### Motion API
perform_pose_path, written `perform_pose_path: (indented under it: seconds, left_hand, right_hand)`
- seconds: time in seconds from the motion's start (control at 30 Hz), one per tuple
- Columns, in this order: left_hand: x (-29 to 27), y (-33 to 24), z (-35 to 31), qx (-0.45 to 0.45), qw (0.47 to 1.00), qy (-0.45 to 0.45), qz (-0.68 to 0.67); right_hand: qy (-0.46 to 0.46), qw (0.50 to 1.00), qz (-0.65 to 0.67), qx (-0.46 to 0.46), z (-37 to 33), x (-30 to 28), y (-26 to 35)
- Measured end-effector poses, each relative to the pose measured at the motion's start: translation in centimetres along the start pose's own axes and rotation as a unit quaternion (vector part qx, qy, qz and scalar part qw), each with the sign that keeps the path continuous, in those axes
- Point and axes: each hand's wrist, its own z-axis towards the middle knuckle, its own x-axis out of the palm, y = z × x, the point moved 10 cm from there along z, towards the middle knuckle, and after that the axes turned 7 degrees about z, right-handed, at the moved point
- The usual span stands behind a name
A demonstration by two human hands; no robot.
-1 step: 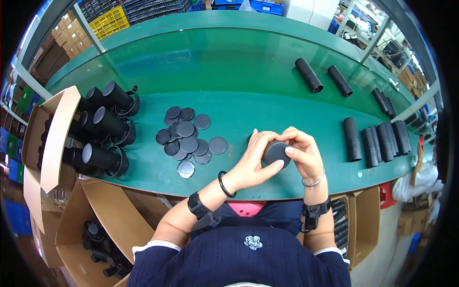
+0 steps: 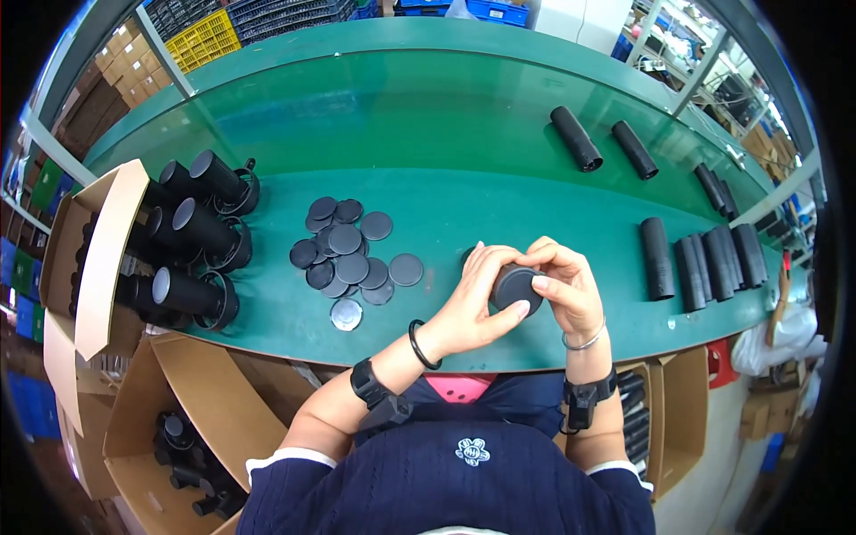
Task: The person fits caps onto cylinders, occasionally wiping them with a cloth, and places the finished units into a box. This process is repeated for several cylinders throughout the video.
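Both hands, left hand (image 2: 473,308) and right hand (image 2: 566,290), clamp the black tube (image 2: 517,287); a skewed cap there could jam, I'd say.

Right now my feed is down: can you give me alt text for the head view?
Both hands, left hand and right hand, hold a black cylinder end-on above a green table. A pile of dark round discs lies left of them, capped black tubes beyond that, and more black tubes to the right.
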Motion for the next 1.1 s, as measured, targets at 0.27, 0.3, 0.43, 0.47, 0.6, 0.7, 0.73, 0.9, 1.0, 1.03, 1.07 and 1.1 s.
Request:
perform_pose_path:
  seconds: [0.27,0.3,0.43,0.47,0.6,0.7,0.73,0.9,1.0,1.03,1.07,1.1]
  left_hand:
    - [-2.1,3.4,0.7,-0.103,0.972,-0.044,-0.207]
    - [-2.8,4.3,0.9,-0.108,0.935,-0.073,-0.331]
    - [-3.2,6.4,2.0,-0.124,0.822,-0.082,-0.550]
    - [-3.4,8.2,1.7,-0.160,0.795,-0.130,-0.571]
    - [-4.4,13.7,-0.2,-0.248,0.790,-0.274,-0.489]
    - [-4.9,13.0,0.6,-0.194,0.855,-0.230,-0.422]
    - [-5.1,11.8,1.5,-0.143,0.894,-0.190,-0.380]
    - [-3.8,12.0,1.4,-0.170,0.890,-0.125,-0.403]
    - [-4.9,12.0,1.1,-0.171,0.890,-0.135,-0.401]
    - [-5.7,12.3,0.5,-0.176,0.888,-0.152,-0.397]
    - [-5.3,12.1,0.8,-0.173,0.873,-0.140,-0.435]
    - [-5.1,11.8,1.1,-0.168,0.857,-0.130,-0.470]
  right_hand:
    - [0.070,0.981,-0.179,-0.022,0.9,0.2,0.4]
    - [0.069,0.963,-0.260,-0.010,0.9,-0.1,0.2]
    - [0.058,0.923,-0.376,0.055,1.4,-1.9,-3.7]
    - [0.058,0.922,-0.379,0.051,2.0,-2.2,-3.9]
    - [-0.061,0.875,-0.481,-0.020,6.4,-7.2,-2.5]
    - [-0.204,0.782,-0.589,0.014,12.0,-13.4,-0.7]
    - [-0.228,0.749,-0.621,0.023,14.1,-14.7,-0.8]
    - [-0.301,0.708,-0.631,0.103,19.4,-21.1,-3.4]
    - [-0.327,0.697,-0.638,0.016,17.8,-22.2,-1.3]
    - [-0.318,0.681,-0.660,0.022,16.1,-20.4,1.1]
    - [-0.299,0.638,-0.709,0.027,13.4,-20.0,4.0]
    - [-0.302,0.588,-0.745,0.086,10.2,-20.1,6.6]
